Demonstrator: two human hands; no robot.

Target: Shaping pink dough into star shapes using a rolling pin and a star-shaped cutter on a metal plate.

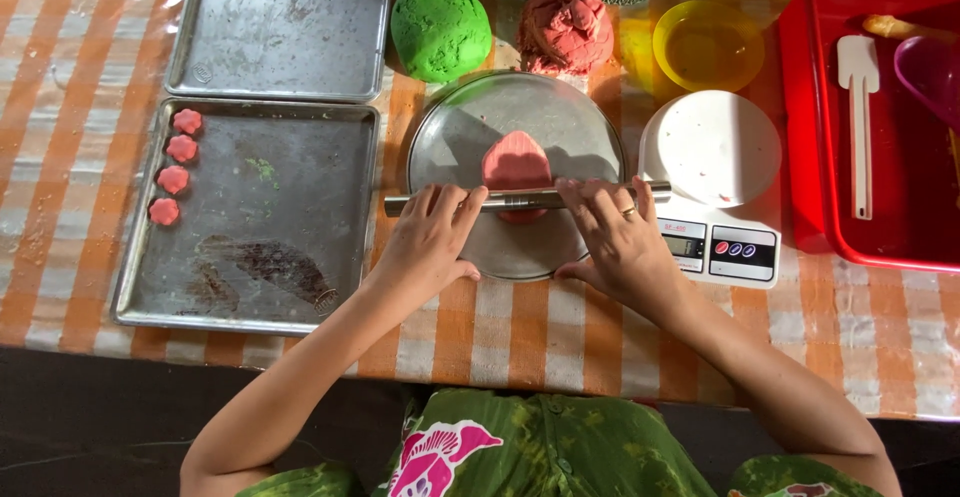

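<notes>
Both hands flat on a thin metal rolling pin (520,198), left hand (428,242) and right hand (617,240) with open palms pressing rather than a closed grip, rolling over a pink dough piece (516,165) in the middle of a round metal plate (470,117). Green dough ball (440,30) at 11 o'clock from the plate, pink dough ball (565,27) at 1, kitchen scale (715,187) at 3, baking tray (270,217) with four small pink flower shapes (174,165) at 9, all on the checked bench (530,337)

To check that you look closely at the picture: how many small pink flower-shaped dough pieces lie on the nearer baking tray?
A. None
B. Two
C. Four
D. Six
C: four pink flower-shaped pieces lie in a column along the left edge of the nearer baking tray, while both hands press a metal rolling pin over pink dough on the round plate.
</notes>
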